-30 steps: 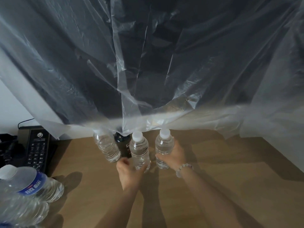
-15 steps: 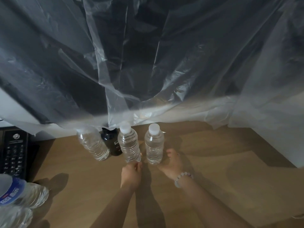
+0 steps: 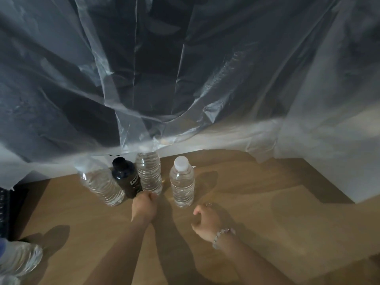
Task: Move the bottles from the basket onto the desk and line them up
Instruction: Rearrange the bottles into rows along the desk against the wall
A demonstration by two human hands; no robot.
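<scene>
Four bottles stand in a row at the back of the wooden desk (image 3: 267, 233): a clear bottle (image 3: 101, 187), a dark bottle (image 3: 125, 178) with a black cap, a middle clear bottle (image 3: 149, 173) whose cap is hidden under the plastic sheet, and a clear bottle with a white cap (image 3: 182, 182). My left hand (image 3: 144, 206) has its fingers curled at the base of the middle clear bottle. My right hand (image 3: 205, 221), with a bead bracelet on the wrist, hovers loosely curled just right of and nearer than the white-capped bottle, apart from it and holding nothing.
A large translucent plastic sheet (image 3: 185, 89) hangs over the back of the desk, down to the bottle tops. More clear bottles (image 3: 18, 258) lie at the lower left corner. A dark telephone (image 3: 5, 212) shows at the left edge.
My right hand has let go of the white-capped bottle and drawn back toward me. The middle bottle now stands further back under the sheet, with my left hand low at its base.
</scene>
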